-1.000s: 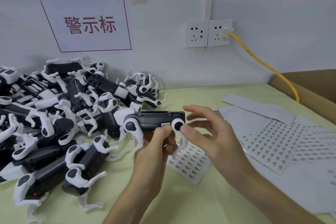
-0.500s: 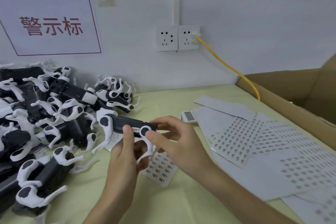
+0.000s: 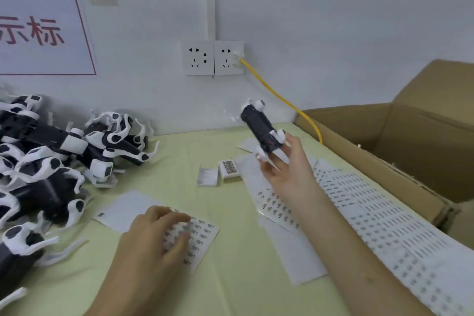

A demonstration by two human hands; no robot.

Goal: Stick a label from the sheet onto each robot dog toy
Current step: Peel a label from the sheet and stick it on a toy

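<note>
Progress: your pile of robot dog toys (image 3: pixel 51 156) sits heaped at the counter's (image 3: pixel 230 285) left edge against the back wall. Count not possible; they overlap and run out of view, clearly more than ten. No labels are readable on them, so judged as the remaining stock.

Near the front edge, left of centre, your left hand (image 3: pixel 151 241) rests on the small label sheet (image 3: pixel 197 236), fingers loosely bent over the printed rows; whether a label is pinched under them cannot be told. Judgement: you are reaching for the next label.

Mid-counter: two small white blocks (image 3: pixel 218 172), side by side.

Right of centre, your right hand (image 3: pixel 284 169) holds one robot dog toy (image 3: pixel 261 128) in the air, grip clamped on its lower end, body tilted up toward the back wall. Whether it carries a label cannot be seen. Judgement: probably bound for the cardboard box (image 3: pixel 415 151) at the right edge; contents hidden.

Larger label sheets (image 3: pixel 372 213) overlap along the right side, at least three.

One toy in hand; the bulk of the work looks left.
</note>
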